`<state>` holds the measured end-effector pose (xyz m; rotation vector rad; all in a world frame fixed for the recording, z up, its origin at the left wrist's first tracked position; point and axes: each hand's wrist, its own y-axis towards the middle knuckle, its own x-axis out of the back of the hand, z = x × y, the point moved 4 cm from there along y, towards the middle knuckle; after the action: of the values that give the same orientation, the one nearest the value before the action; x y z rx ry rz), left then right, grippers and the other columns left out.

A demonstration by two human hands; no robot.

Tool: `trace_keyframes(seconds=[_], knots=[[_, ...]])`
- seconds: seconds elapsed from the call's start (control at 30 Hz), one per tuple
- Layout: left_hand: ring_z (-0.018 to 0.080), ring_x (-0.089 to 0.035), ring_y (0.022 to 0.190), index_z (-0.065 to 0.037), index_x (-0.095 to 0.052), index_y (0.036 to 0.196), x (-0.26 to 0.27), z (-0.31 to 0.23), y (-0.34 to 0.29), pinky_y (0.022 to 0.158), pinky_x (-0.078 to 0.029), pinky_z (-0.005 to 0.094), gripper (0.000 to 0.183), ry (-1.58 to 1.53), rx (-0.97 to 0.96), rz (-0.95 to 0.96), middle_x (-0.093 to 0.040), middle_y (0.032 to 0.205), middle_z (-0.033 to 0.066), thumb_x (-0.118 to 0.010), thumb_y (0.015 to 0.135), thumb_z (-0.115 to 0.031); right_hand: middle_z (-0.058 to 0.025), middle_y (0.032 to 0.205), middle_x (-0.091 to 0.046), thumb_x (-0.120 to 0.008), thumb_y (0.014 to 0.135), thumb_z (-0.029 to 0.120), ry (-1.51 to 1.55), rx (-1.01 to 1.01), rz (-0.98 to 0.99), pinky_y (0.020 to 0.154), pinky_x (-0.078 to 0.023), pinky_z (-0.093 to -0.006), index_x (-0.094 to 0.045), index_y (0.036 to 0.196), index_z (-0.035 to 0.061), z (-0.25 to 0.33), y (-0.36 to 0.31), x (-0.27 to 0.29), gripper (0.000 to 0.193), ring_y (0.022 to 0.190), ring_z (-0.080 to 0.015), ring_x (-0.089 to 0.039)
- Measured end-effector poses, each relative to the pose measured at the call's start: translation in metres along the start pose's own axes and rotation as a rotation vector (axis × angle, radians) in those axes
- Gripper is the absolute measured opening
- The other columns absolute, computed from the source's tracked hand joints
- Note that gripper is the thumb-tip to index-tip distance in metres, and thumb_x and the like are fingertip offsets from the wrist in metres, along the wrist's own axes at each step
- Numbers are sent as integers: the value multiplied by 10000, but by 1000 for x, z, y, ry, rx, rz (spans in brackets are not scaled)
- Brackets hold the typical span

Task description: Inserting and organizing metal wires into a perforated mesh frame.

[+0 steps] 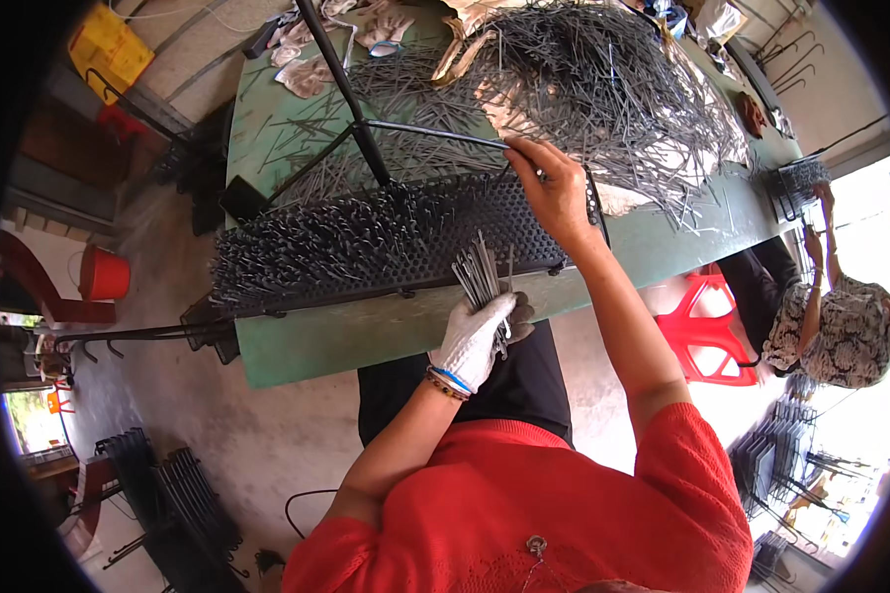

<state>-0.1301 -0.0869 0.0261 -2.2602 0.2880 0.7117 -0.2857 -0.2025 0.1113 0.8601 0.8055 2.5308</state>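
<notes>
My left hand (480,336), in a white knit glove, is closed round a bundle of thin grey metal rods (480,272) that stick up past the fingers. The bundle is at the near edge of a long black perforated rack (504,222). Rods stand densely in the rack's holes on the left and middle; bare holes show towards its right end. My bare right hand (554,188) is over that right end, thumb and fingers pinched beside a black frame bar (435,131). Whatever is between those fingertips is too small to make out.
A large heap of loose rods (603,89) covers the far right of the green table (307,351). Gloves (307,74) lie at the far left. To the right, another person (841,326) works at a smaller rack (796,188), near a red stool (712,326).
</notes>
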Motion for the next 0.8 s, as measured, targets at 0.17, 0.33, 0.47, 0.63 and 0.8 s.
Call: trace_keyframes(seconds=[0.17,0.33,0.47,0.63,0.8], knots=[[207,-677,774,-24,-590,1040,3,2,1,680,-592,335,167,39,-9,-9,-658,872,100,-610,881,-71,-80,891,-639,-674,817,95,-164,189,36,705,-473,-355,-686,953,46,-11,-5,-9,145,788,-260,-610],[170,-662,765,-26,-581,1014,1,2,2,661,-584,297,148,38,1,18,-633,861,66,-619,877,-68,-47,952,-603,-665,822,147,-362,297,102,753,-428,-361,-684,970,83,-3,-7,-10,162,848,-235,-562],[164,-660,763,-30,-574,1020,0,2,0,665,-584,302,153,47,-11,36,-633,861,58,-619,877,-63,-46,959,-603,-661,825,148,-304,286,59,756,-421,-358,-685,978,90,-3,-10,-4,166,858,-235,-557],[166,-660,773,-32,-573,1018,-5,4,0,675,-585,304,150,39,-9,45,-630,853,58,-617,878,-61,-44,985,-603,-657,817,137,-321,263,179,770,-417,-371,-688,961,101,-10,-11,-15,152,871,-242,-554],[174,-663,787,-32,-569,1023,-5,4,-1,681,-587,312,153,-6,-8,40,-628,862,64,-613,879,-56,-60,970,-606,-663,803,114,-438,235,170,786,-424,-380,-682,949,70,-6,-13,-17,154,877,-255,-557]])
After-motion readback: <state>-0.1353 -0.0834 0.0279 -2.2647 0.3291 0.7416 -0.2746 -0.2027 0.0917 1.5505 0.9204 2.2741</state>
